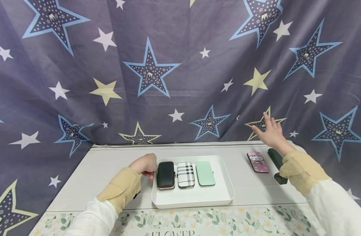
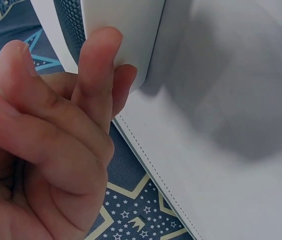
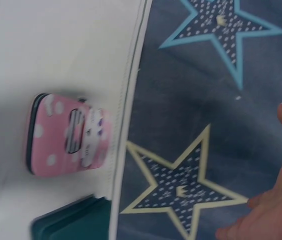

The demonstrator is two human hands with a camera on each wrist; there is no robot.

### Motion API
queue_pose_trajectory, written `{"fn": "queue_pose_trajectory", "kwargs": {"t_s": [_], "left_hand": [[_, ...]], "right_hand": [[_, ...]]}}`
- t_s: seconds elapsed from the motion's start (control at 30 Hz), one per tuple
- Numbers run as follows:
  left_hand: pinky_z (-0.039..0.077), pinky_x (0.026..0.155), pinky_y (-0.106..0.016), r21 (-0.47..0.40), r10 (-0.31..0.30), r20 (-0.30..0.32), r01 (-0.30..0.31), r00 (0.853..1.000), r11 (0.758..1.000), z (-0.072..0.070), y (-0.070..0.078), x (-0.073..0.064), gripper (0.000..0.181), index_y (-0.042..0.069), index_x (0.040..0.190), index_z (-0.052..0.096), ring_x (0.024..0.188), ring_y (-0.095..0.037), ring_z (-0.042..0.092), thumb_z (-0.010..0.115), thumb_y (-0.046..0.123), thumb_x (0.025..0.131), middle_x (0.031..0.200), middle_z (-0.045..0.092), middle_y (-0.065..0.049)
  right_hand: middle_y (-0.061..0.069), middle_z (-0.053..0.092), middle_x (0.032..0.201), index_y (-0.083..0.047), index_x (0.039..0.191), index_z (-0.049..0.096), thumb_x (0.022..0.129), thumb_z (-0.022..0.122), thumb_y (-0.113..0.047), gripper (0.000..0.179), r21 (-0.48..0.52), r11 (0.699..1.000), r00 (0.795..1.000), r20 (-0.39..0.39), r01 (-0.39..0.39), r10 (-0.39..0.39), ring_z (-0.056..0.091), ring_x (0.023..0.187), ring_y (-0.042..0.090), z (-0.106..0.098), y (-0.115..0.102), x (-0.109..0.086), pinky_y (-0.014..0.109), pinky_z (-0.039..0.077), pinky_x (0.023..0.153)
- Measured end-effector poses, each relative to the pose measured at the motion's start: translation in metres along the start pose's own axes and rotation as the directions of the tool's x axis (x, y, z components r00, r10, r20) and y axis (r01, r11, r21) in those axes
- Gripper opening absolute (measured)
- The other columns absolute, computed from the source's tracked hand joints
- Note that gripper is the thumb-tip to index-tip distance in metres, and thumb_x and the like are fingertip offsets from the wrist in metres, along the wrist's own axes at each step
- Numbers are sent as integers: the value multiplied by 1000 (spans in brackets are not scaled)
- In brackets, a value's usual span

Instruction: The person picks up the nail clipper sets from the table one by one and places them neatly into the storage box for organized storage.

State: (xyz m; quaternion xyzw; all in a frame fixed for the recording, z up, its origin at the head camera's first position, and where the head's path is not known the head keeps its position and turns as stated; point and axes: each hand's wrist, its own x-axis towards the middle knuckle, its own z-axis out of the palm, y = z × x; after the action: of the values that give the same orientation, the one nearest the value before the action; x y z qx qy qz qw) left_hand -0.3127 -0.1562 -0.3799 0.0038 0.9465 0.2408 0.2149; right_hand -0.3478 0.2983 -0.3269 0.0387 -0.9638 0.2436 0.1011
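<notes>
At the left end of a white tray (image 1: 195, 198), my left hand (image 1: 147, 164) holds the tray's edge with curled fingers. The left wrist view has its fingertips (image 2: 101, 50) against the tray's outer wall. Inside the tray, side by side, lie a black clasp case (image 1: 166, 175), a black-and-white plaid case (image 1: 186, 175) and a mint green case (image 1: 205, 173). My right hand (image 1: 271, 132) is raised with spread fingers and holds nothing. Below it on the table are a pink polka-dot case (image 1: 258, 162) with a cartoon picture and a dark green case (image 1: 275, 158), partly hidden by my right forearm.
The white table (image 1: 109, 160) ends at a purple-grey curtain (image 1: 180, 82) printed with stars. A floral cloth (image 1: 227, 218) covers the table's near edge. A dark green piece (image 1: 280, 179) shows beside my right sleeve.
</notes>
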Motion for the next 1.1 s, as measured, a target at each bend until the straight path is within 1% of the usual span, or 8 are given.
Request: {"fn": "queue_pose_trajectory", "kwargs": {"t_s": [0.2, 0.37, 0.5, 0.63, 0.73, 0.83, 0.93, 1.1], "left_hand": [[37, 33, -15, 12, 2, 3, -2, 1000, 1000, -1, 1, 0, 18, -5, 70, 58, 33, -6, 46, 45, -9, 82, 43, 56, -3], [37, 33, -15, 2, -5, 1, 5, 1000, 1000, 0, 0, 1, 17, -6, 71, 58, 32, -7, 46, 45, -9, 82, 43, 56, -4], [37, 33, -15, -4, -8, -2, 8, 1000, 1000, 0, 1, 1, 17, -6, 71, 57, 32, -6, 46, 45, -10, 81, 42, 55, -3], [37, 33, -15, -2, -4, -3, 4, 1000, 1000, -1, 1, -1, 17, -6, 71, 57, 33, -6, 46, 44, -11, 80, 42, 55, -3], [37, 33, -15, -2, -1, -1, 1, 1000, 1000, -1, 1, -1, 18, -6, 71, 58, 33, -6, 45, 44, -11, 80, 42, 55, -3], [37, 33, -14, -9, -2, -1, 2, 1000, 1000, 0, 1, -1, 17, -6, 71, 58, 33, -6, 45, 44, -10, 80, 42, 55, -3], [37, 33, -15, -17, -11, 1, 11, 1000, 1000, 0, 2, -2, 16, -6, 73, 57, 33, -6, 45, 45, -10, 81, 42, 55, -3], [36, 33, -14, -4, -9, 6, 9, 1000, 1000, 0, 2, -1, 16, -7, 73, 58, 33, -6, 45, 45, -10, 81, 42, 54, -2]], "right_hand": [[45, -1, 144, -1, 149, -5, 96, 36, -52, 85, 24, 998, 998, -2, -65, 65, -4, 131, 63, 14, 19, -1, 68, -1, 108], [48, 4, 141, 7, 146, 1, 96, 35, -50, 84, -14, 997, 997, 3, -81, 81, 4, 131, 62, 32, 33, -3, 66, 4, 109], [47, 3, 141, 11, 145, 2, 96, 35, -50, 85, -22, 993, 992, 42, -118, 119, 5, 131, 62, 45, 41, -4, 67, 8, 109], [46, 2, 143, 11, 145, 2, 95, 33, -54, 88, -25, 984, 980, 96, -175, 177, 5, 128, 64, 56, 45, -6, 70, 13, 106], [45, 4, 143, 13, 144, 4, 95, 33, -54, 88, -38, 980, 972, 128, -195, 198, 8, 129, 63, 64, 47, -8, 68, 15, 106], [46, 9, 141, 18, 141, 7, 97, 33, -50, 85, -51, 980, 967, 157, -194, 200, 13, 128, 62, 71, 48, -12, 66, 18, 107], [46, 14, 139, 22, 138, 13, 98, 34, -47, 83, -95, 978, 965, 171, -186, 200, 18, 127, 61, 78, 52, -14, 65, 22, 106], [46, 25, 136, 25, 132, 25, 98, 36, -44, 78, -178, 969, 967, 158, -170, 199, 25, 125, 60, 89, 58, -14, 65, 29, 103]]}}
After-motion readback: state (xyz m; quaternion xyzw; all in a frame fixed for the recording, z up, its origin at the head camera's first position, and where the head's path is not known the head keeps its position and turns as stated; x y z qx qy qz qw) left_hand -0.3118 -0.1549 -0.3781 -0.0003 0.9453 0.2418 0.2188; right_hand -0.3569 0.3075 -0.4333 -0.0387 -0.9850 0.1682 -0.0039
